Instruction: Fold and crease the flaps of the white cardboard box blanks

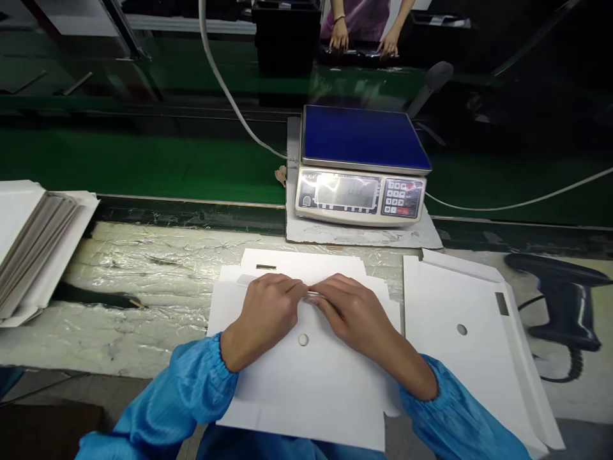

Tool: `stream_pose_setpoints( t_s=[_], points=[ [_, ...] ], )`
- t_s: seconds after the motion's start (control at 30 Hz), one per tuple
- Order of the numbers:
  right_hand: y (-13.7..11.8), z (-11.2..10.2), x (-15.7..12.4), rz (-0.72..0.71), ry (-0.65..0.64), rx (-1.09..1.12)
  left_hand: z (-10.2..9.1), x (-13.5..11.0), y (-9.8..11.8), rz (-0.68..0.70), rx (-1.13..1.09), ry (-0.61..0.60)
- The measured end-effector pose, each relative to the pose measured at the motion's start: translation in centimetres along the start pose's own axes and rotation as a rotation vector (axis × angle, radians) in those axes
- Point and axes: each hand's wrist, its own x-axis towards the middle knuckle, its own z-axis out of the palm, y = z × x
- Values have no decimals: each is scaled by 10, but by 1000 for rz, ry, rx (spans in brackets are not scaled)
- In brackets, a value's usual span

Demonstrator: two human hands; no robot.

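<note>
Left hand (261, 319) and right hand (355, 322) narrowly pinching a shiny strip (313, 294) (tiny, barely visible) above a white card blank (306, 390).

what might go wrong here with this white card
The white card blank overhangs the bench edge, so pressure from the left hand and right hand might bend or tip it. The small shiny strip pinched between them might slip. The neighbouring blank sits close to the barcode scanner and might catch it.
</note>
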Motion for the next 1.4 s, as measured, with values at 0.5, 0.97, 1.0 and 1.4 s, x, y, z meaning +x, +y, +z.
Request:
stream_pose_setpoints(
  t_s=[0.5, 0.97, 1.0, 1.4],
  points=[
    [-1, 8, -2, -139, 245, -153, -24, -2, -27, -168, -139, -275],
    [5, 5, -4, -116, 215, -114, -65, 7, -57, -418, -197, -602],
    [5, 5, -4, -114, 205, -108, -66, 6, -59, -427, -226, -594],
    [11, 6, -5, 9, 125, -32, -51, -5, -66, -244, -351, -373]
  ],
)
